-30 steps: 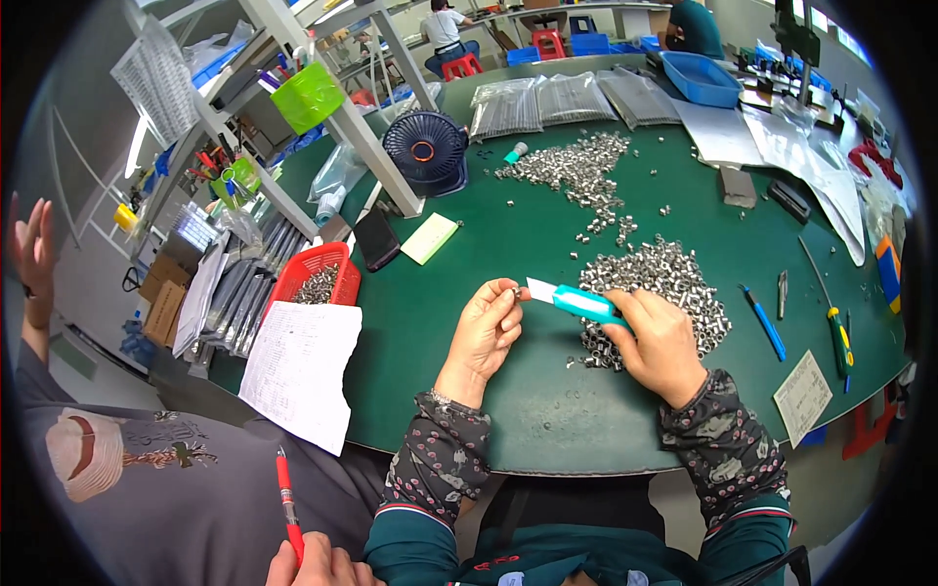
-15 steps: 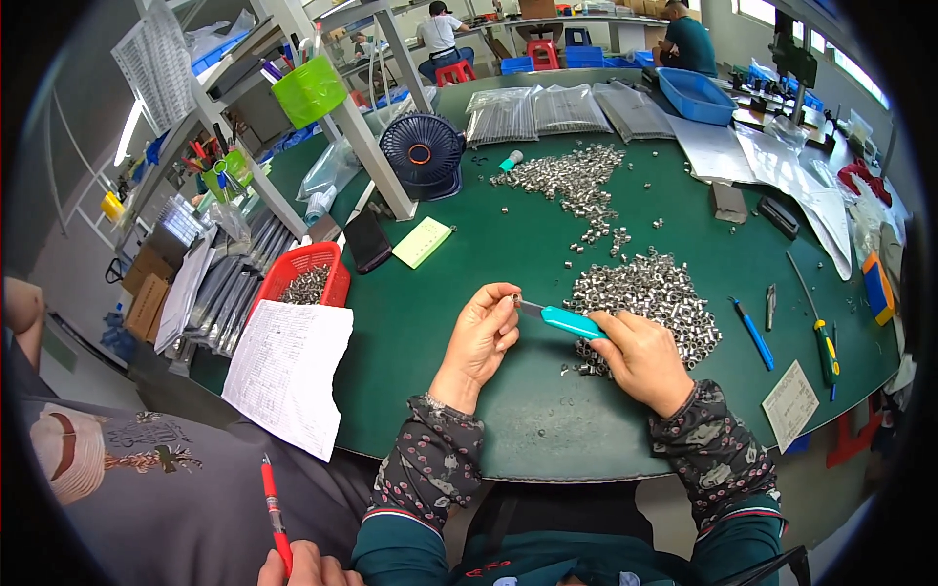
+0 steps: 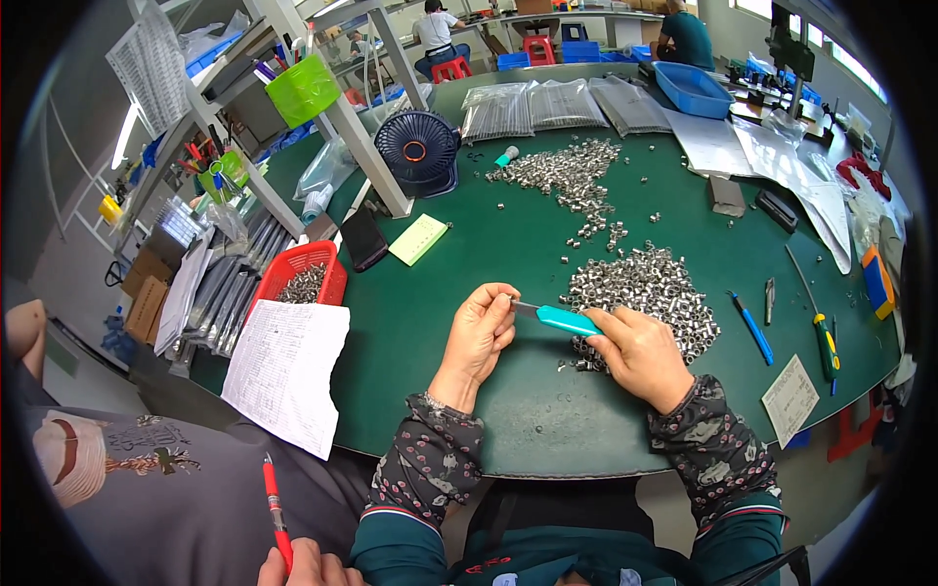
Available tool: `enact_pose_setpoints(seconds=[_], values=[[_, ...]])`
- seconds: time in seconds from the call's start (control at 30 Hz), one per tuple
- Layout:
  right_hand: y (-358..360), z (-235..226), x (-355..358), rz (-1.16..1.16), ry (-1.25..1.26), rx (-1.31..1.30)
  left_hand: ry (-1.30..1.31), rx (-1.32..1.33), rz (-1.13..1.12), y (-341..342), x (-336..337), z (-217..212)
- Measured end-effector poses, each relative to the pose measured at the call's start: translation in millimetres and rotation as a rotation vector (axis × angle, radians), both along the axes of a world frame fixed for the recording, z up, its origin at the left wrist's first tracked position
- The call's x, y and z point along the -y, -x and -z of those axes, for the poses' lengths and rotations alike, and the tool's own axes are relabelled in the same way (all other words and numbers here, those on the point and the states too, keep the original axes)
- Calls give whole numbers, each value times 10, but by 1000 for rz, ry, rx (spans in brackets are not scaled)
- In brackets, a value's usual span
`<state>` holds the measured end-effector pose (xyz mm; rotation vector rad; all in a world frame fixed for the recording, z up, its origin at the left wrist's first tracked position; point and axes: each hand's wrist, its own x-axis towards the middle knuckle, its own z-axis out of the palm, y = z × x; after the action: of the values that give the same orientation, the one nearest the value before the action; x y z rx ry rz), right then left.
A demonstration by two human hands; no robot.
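Teal knife [image 3: 569,320] between the hands [image 3: 645,357]

Bright windows [image 3: 848,66] shine right of red stools [image 3: 537,41].

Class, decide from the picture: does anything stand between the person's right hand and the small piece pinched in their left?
Only the teal-handled knife, gripped in the right hand, its blade pointing at the small piece in the left hand. Nothing else visible is in the way.

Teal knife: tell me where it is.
In the head view, the teal knife is near the middle, gripped by the right hand, its blade pointing toward the left hand.
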<state>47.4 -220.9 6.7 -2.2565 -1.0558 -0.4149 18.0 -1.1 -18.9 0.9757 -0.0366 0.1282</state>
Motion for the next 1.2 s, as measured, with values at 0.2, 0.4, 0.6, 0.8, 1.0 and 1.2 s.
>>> enact_pose_setpoints(seconds=[0.2,0.4,0.6,0.8,1.0,1.2], values=[[5,-1,-14,15,-11,82,-50,-7,-47,10,16,-16],[3,0,-16,18,-2,105,-98,-16,-78,7,12,-5],[-1,4,-19,31,6,199,-161,-21,-109,7,22,-6],[-10,9,-25,29,24,246,-204,-19,-135,7,16,2],[-15,22,-25,18,-1,255,-232,-29,-135,9,2,17],[-19,16,-31,18,0,282,-230,-72,-124,12,-10,22]])
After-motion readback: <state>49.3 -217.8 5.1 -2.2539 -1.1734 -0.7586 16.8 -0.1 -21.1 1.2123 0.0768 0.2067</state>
